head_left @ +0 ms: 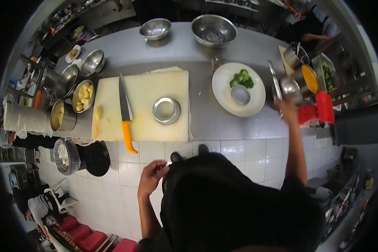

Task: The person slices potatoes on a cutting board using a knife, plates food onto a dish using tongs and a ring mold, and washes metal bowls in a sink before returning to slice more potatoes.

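My right hand (286, 110) reaches to the right end of the counter. Its fingers are at the lower end of a long metal utensil (274, 80) and the near rim of a small metal bowl (290, 87); its grip is partly hidden. Left of it, a white plate (222, 98) holds broccoli florets (242, 78) and a small round metal cup (240, 95). My left hand (152, 178) hangs low in front of my body, thumb and fingers pinched together, with a small white bit at the fingertips.
On the cutting board (147, 88) lie an orange-handled knife (126, 113), its handle past the front edge, and a metal ring-shaped dish (166, 110). Metal bowls, one of peeled yellow pieces (84, 96), stand left. A red container (317, 110) sits right. Other people work nearby.
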Demonstrator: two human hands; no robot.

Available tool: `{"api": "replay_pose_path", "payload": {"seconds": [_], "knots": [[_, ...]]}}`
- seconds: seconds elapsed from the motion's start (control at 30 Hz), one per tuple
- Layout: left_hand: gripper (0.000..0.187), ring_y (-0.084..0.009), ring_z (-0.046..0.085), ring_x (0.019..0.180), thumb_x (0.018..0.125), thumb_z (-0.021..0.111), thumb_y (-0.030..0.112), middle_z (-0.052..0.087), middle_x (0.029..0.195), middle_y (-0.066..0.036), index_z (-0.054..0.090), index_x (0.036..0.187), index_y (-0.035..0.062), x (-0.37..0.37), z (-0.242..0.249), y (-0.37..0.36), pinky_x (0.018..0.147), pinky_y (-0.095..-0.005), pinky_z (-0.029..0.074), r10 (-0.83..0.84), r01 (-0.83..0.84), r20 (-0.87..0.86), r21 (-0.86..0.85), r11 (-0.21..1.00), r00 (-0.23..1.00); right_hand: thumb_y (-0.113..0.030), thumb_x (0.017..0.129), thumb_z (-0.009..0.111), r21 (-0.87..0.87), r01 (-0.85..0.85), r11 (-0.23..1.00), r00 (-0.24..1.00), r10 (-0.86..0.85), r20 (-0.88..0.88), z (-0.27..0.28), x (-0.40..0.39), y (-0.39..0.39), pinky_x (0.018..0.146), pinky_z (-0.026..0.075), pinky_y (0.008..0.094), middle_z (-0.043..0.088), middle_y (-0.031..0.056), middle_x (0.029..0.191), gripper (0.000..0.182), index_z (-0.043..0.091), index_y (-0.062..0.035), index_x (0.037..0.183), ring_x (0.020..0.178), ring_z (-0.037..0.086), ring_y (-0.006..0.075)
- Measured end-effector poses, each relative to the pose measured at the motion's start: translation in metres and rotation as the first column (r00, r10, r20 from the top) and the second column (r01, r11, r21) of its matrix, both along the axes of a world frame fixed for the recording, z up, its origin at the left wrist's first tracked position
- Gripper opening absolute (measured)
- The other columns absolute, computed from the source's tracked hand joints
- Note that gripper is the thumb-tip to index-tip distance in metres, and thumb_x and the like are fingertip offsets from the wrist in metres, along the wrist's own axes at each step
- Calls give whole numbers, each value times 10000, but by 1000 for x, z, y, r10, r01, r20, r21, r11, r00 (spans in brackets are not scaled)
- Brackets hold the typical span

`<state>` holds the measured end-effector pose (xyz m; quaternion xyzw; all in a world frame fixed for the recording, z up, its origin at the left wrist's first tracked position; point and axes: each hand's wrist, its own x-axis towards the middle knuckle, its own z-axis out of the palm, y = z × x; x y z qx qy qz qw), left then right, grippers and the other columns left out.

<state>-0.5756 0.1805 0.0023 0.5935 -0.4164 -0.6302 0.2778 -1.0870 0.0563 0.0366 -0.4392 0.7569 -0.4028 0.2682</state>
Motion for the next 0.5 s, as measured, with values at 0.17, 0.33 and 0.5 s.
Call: {"api": "replay_pose_path", "payload": {"seconds": [0.17,0.33,0.5], "knots": [[189,-75,543,710,841,653,141,618,817,-19,619,966,4,-94,64,-163,639,-225,446,-23,-17,-80,-462,887,997,-133,777,648,40,189,981,954,-193,230,-48,53,53,369,313,230,478,-15,557,131,548,-49,781,415,416,67],[273,-245,597,694,766,697,225,636,784,-95,626,913,6,-178,43,-280,658,-323,478,38,130,225,-681,721,974,-132,808,653,12,256,967,929,-249,274,-70,84,83,421,342,235,480,-15,552,155,557,-24,752,446,432,71],[253,-237,588,855,727,703,202,593,963,-110,644,899,28,-256,13,-211,748,-332,491,-163,586,580,-683,435,798,-118,831,635,-9,322,947,921,-311,234,-72,75,104,373,329,228,464,-21,549,137,543,-32,776,413,419,59]]}}
